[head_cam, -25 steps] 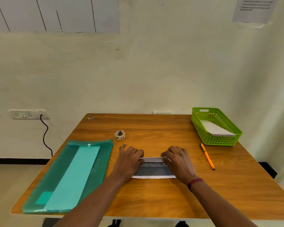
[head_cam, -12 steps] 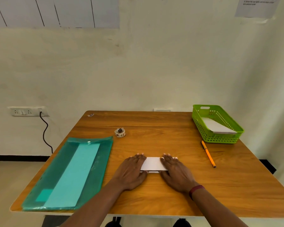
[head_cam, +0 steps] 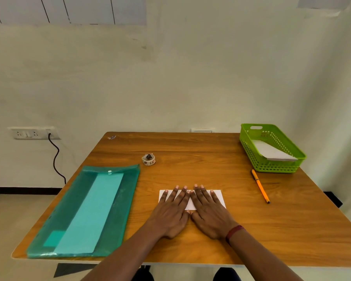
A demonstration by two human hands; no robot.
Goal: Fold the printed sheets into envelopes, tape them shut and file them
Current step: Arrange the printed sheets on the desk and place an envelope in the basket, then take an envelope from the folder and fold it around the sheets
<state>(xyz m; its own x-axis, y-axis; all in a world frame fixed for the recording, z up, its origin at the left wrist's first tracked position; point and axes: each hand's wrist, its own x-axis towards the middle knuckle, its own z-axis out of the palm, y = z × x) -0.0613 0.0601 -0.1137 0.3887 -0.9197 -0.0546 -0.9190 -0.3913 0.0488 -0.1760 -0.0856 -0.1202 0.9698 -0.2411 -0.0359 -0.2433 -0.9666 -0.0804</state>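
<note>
I see the left hand [head_cam: 172, 211] and right hand [head_cam: 209, 211] flat and side by side, fingers straight, pressing the folded white sheet [head_cam: 218, 196] onto the desk [head_cam: 272, 230] near its front middle; neither grips anything. The green basket [head_cam: 272, 168] at the far right corner holds white paper [head_cam: 272, 152]. On the left, the translucent teal folder [head_cam: 128, 199] holds a long pale strip [head_cam: 91, 209]. A tape roll [head_cam: 148, 159] sits just beyond the folder's top corner.

bare forearms, maroon wristband [head_cam: 234, 233]
</note>
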